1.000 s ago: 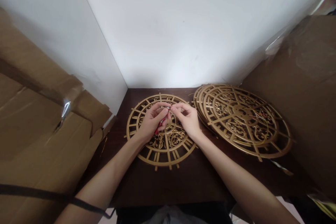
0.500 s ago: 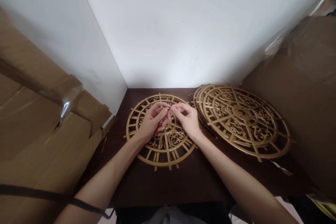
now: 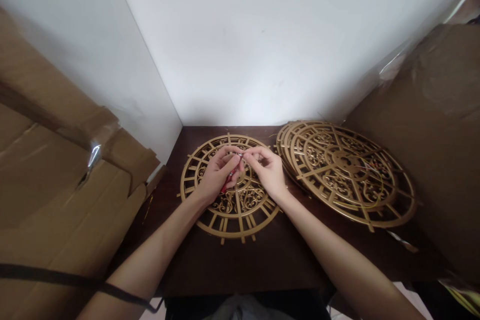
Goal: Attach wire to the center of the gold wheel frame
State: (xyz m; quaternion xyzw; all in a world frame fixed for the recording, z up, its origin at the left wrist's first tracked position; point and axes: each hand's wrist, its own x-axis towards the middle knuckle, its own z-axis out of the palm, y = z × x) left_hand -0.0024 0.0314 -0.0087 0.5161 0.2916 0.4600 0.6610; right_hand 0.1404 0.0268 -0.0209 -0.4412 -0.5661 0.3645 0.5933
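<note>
Both hands meet above a round gold openwork clock-face-like panel (image 3: 240, 234) lying on the dark table. My left hand (image 3: 217, 176) is closed around a small red-handled tool (image 3: 226, 186), most of it hidden in the palm; a bit of shiny metal shows near the fingertips. My right hand (image 3: 269, 171) is pinched, its thumb and index fingertips meeting the left fingertips at the metal bit. What the right fingers hold is too small to make out. Both wrists hover just over the panel's sides.
To the right, several similar gold panels (image 3: 369, 217) lie stacked, with thin yellowish strands on top. Large cardboard boxes (image 3: 60, 210) flank the left and right. A white wall (image 3: 262, 50) rises behind the dark table (image 3: 243, 265). A black cable (image 3: 56, 276) crosses the lower left.
Almost nothing differs. The fingertips of both hands have shifted very slightly against each other; the panels stay put.
</note>
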